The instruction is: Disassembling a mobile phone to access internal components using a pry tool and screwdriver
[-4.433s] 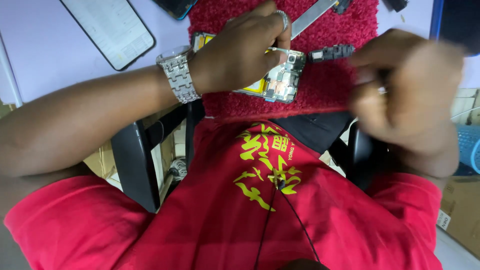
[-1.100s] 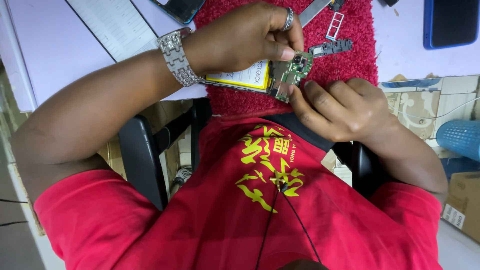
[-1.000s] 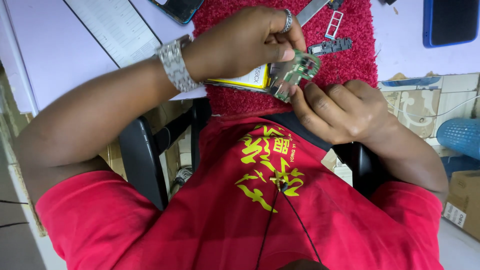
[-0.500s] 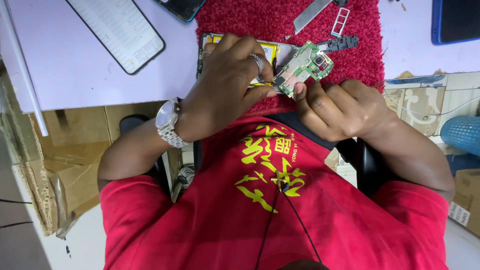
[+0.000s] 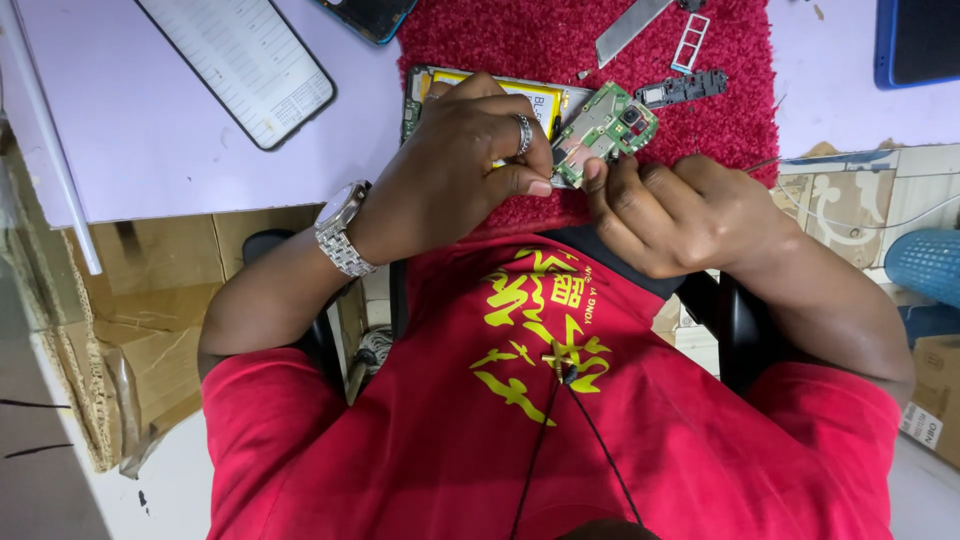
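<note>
Pinching the near edge of a green circuit board [image 5: 604,128], the right hand [image 5: 670,215] sits just right of centre in the frame, its fingers curled shut with thumb and forefinger closed on the board's lower corner. The board tilts up and away from that grip toward the upper right, its camera module at the far end. The left hand [image 5: 455,165], wearing a ring and a metal wristwatch [image 5: 340,230], comes in from the left; its fingers are bent together, the thumb tip touching the board's lower left edge close beside the right hand's fingertips. Whether it holds a small tool I cannot tell.

Under the left hand lies an opened phone body [image 5: 480,95] with a yellow battery, resting on a red mat [image 5: 560,40] at the top centre. Farther up the mat are a flat metal blade [image 5: 630,20], a white card tray [image 5: 692,42] and a small dark part [image 5: 682,90]. On the pale purple table [image 5: 150,140] at the upper left lies a phone screen [image 5: 240,65]; a blue-edged phone [image 5: 915,40] sits in the upper right corner.
</note>
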